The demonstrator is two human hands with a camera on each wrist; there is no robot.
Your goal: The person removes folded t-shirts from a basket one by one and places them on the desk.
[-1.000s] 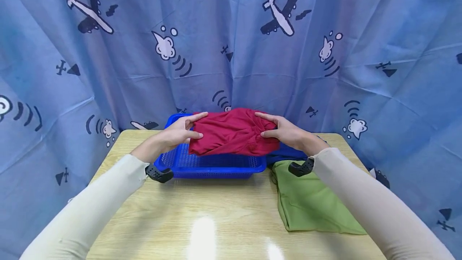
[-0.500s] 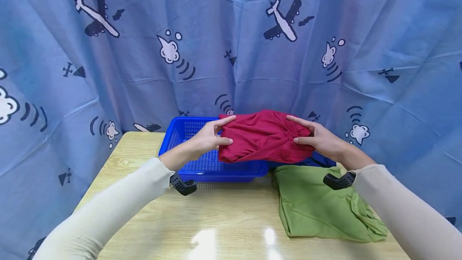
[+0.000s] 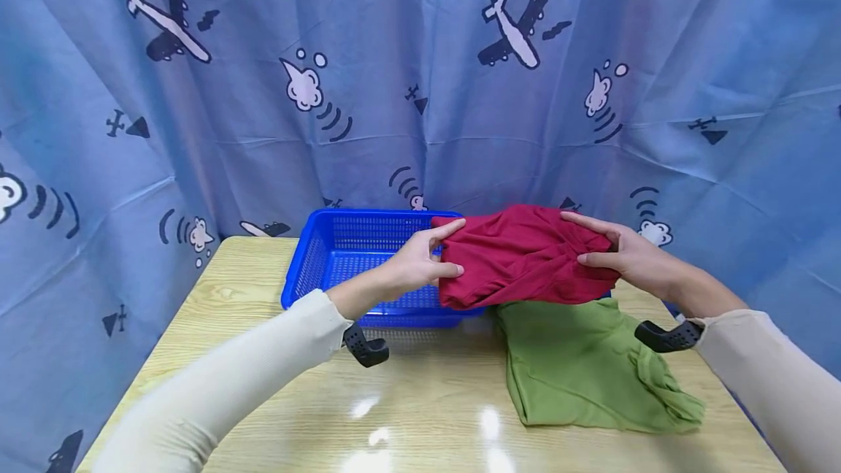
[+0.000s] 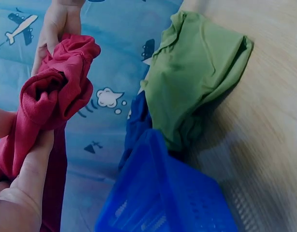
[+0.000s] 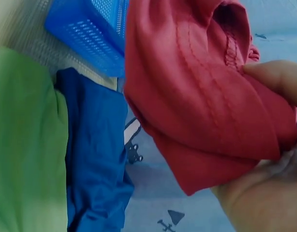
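Note:
Between my two hands hangs a folded red garment [image 3: 519,258], held up above the table, overlapping the right end of a blue basket in the head view. My left hand [image 3: 417,265] pinches its left end between thumb and fingers. At the other end my right hand [image 3: 620,258] grips the bundled cloth, thumb on the near side. Stitched seams and a rolled fold of the red garment [image 5: 201,96] show in the right wrist view. Below it, a green garment [image 3: 585,371] lies folded on the table.
The blue plastic basket [image 3: 414,320] with perforated walls stands at the back of the wooden table [image 3: 276,400]. A dark blue garment [image 5: 97,154] lies beside the green one, mostly hidden in the head view. A curtain with airplane prints [image 3: 368,79] hangs behind.
Both hands have carried the red garment to the right, from over the basket to over its right end and the green garment. More of the basket's inside now shows.

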